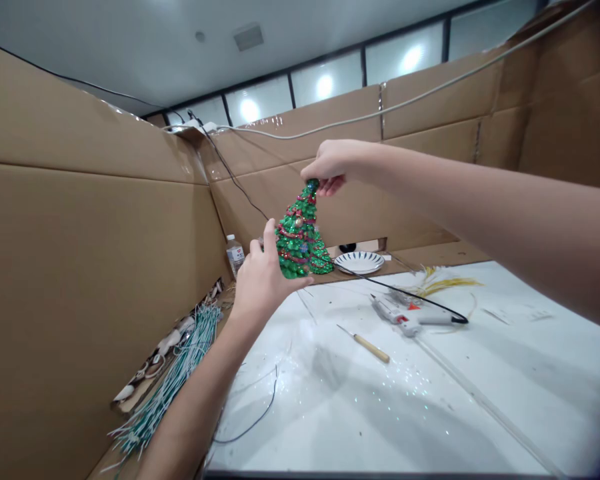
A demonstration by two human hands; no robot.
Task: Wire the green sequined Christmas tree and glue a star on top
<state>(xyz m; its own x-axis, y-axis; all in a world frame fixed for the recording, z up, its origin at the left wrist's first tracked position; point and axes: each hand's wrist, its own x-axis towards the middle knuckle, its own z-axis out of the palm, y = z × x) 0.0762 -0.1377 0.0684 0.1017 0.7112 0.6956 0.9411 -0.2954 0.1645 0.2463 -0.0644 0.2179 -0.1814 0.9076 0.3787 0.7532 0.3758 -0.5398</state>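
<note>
The glittery green Christmas tree (297,237) is up in the air, a bit higher than the plate (356,268) and over to its left, tilted so the tip leans toward the plate's side. It's got red garlands and little ornaments all over. The right hand (334,165) is pinching the very tip between thumb and fingers, above the plate and slightly left of it. The left hand (264,273) is lower down, left of the plate, cupped round the wide bottom end with the thumb along the base and the fingers up the far side.

There's a second tree (323,257) standing just left of the plate, partly hidden behind the held one. Further left of the plate you've got a clear bottle (235,255). Right of it and a bit nearer, yellow strands (445,285), and in front of those a glue gun (413,320), whose black cord (400,288) passes just in front of the plate. Nearer still, a wooden-handled awl (371,347) lies on the white table (330,433), with sparkly specks around. Way out front-left of the plate: a thin curved wire (267,411), then a bundle of teal and white stems (180,377).
</note>
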